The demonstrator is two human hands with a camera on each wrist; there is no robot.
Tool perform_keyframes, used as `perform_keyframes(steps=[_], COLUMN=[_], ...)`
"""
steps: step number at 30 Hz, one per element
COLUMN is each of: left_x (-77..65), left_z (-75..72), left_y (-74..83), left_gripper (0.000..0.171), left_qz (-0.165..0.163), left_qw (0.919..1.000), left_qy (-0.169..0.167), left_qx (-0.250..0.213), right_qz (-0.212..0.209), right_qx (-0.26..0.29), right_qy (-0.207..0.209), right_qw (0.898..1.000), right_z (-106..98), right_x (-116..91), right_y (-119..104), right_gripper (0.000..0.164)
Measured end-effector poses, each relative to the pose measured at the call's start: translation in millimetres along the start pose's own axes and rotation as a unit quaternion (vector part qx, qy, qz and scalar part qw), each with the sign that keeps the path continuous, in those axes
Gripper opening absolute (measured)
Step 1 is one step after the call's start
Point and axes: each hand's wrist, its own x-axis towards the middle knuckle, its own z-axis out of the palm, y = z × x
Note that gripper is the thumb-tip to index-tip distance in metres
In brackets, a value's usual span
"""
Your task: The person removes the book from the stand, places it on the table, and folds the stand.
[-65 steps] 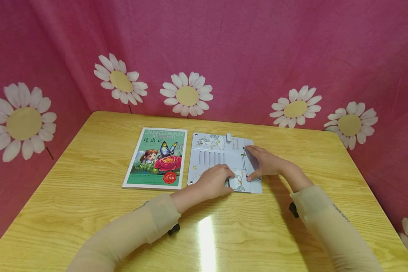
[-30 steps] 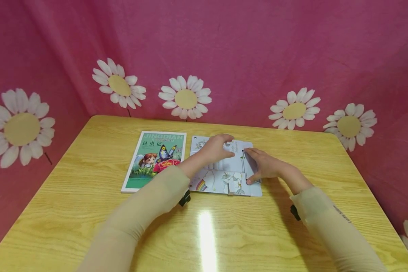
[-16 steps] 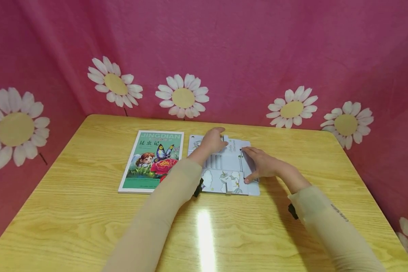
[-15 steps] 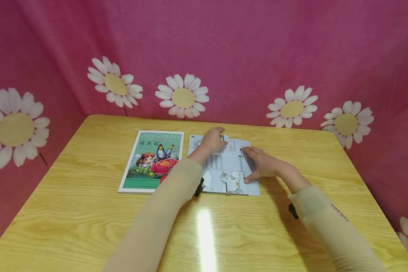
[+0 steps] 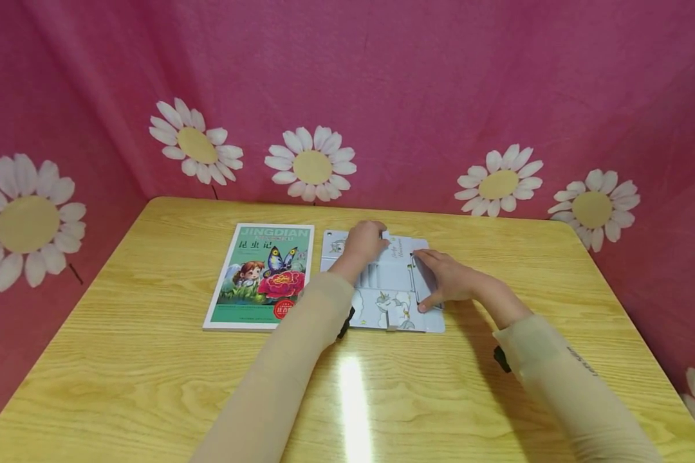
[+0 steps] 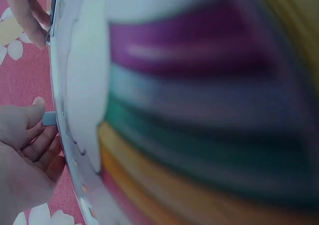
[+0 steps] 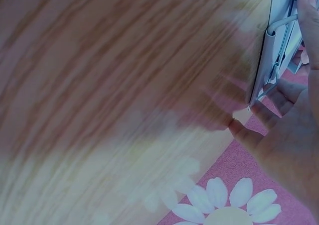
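Note:
A pale book stand point(image 5: 394, 278) with a unicorn and rainbow print lies flat on the table. My left hand point(image 5: 366, 241) is at its far edge; in the left wrist view, the thumb and fingers of this left hand point(image 6: 30, 150) pinch a small page clip point(image 6: 49, 118). Another page clip point(image 5: 391, 320) shows at the near edge. With thumb and fingers spread along the right side, my right hand point(image 5: 453, 280) grips the raised flap point(image 5: 424, 283) of the stand. The right wrist view has the right hand point(image 7: 289, 135) round the stand's edge, beside a bent wire.
A green-covered children's book point(image 5: 260, 276) lies left of the stand, partly behind the left sleeve point(image 5: 301, 354). The wooden table point(image 5: 440, 399) backs onto a pink cloth point(image 5: 405, 96) with daisies.
My left hand has gone from the near clip, across the stand, to the far clip, and its fingers have closed on it. The right hand has stayed at the flap.

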Motion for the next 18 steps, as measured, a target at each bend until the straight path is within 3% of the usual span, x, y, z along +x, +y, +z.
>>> perform_keyframes(steps=[5,9,13,18], left_x=[-2.0,-6.3,-15.9,-34.9], left_z=[-3.2,-13.4,-30.8,-59.9], left_y=[2.7,4.6,6.2,5.0], left_gripper=[0.05,0.067,0.07,0.071], left_qz=[0.001,0.029,0.063,0.085], left_qw=[0.9998,0.9981,0.9947,0.9906], left_qy=[-0.02,-0.053,-0.077,-0.105], left_qx=[-0.004,-0.014,-0.026,-0.022], right_qz=[-0.004,-0.011,-0.029,-0.044], right_qx=[-0.001,-0.006,0.002,0.046], right_qy=[0.002,-0.002,0.007,0.047], right_qw=[1.0,1.0,1.0,0.997], right_z=[-0.3,-1.5,-8.3,-32.4], right_x=[-1.1,-2.5,-6.6,-21.6], right_y=[-0.5,-2.6,-6.4,-13.5], right_gripper=[0.122,0.121,0.119,0.105])
